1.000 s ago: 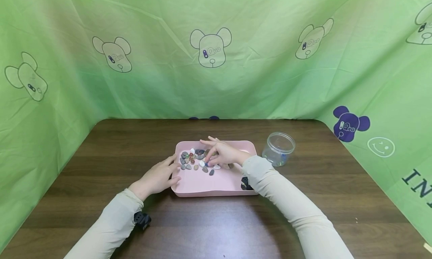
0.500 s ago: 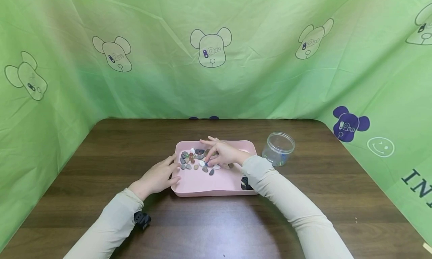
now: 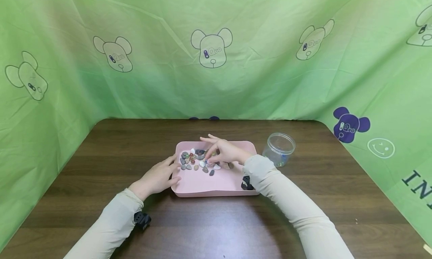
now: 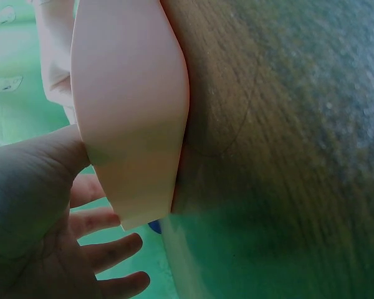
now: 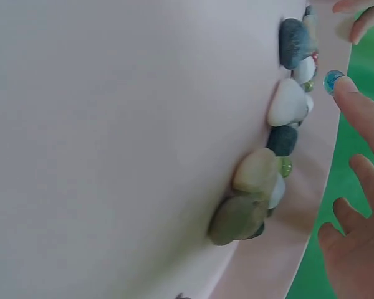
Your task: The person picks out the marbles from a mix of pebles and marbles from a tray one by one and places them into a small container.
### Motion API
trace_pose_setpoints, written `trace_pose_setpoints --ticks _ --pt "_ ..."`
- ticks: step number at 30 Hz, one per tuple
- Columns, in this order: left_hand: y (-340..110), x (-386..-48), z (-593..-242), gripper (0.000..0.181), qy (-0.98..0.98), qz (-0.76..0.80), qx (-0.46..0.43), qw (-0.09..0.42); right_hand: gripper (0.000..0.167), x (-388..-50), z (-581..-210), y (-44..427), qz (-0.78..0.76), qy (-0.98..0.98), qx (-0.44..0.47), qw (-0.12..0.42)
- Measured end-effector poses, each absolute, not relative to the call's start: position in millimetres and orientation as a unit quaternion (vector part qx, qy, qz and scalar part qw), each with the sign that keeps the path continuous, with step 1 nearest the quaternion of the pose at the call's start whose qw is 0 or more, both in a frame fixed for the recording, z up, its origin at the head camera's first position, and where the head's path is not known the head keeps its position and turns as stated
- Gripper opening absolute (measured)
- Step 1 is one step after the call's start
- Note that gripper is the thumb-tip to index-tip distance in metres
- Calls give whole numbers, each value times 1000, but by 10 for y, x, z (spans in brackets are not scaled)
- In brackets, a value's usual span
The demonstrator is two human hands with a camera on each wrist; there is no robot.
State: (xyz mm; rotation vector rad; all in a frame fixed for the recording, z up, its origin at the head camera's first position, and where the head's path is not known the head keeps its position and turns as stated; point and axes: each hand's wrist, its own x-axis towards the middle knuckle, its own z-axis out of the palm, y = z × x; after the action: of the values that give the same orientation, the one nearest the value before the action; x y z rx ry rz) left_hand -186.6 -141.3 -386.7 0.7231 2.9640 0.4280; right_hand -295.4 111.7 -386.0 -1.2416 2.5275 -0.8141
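A shallow pink tray (image 3: pixel 209 183) holds several grey, brown and white pebbles (image 3: pixel 205 169) mixed with small glass marbles, some reddish. My right hand (image 3: pixel 229 152) is over the tray's stones. Its thumb and index finger pinch a clear blue marble (image 5: pixel 332 81), seen at a fingertip in the right wrist view; the other fingers are spread. My left hand (image 3: pixel 156 179) rests on the tray's left rim, thumb towards the near side. In the left wrist view its fingers (image 4: pixel 115 252) are loosely extended beside the pink wall.
To the tray's right stands a clear round jar (image 3: pixel 279 149) without a lid, with some blue and green marbles at its bottom. Everything stands on a dark wooden table (image 3: pixel 135 139). A green printed curtain (image 3: pixel 212 90) hangs behind and at both sides.
My right hand's fingers have lifted very slightly with the blue marble between thumb and index finger. The left hand, tray and jar stay where they were.
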Motion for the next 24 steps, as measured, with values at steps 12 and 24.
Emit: trace_pose_setpoints --ticks 12,24 --pt "-1419 -1881 -3899 48 962 141 232 28 10 -2929 -3690 1187 -263 858 -434 78" --pt "-1423 -1883 -3899 47 961 138 238 26 11 -2929 -3562 1314 -280 859 -423 65"
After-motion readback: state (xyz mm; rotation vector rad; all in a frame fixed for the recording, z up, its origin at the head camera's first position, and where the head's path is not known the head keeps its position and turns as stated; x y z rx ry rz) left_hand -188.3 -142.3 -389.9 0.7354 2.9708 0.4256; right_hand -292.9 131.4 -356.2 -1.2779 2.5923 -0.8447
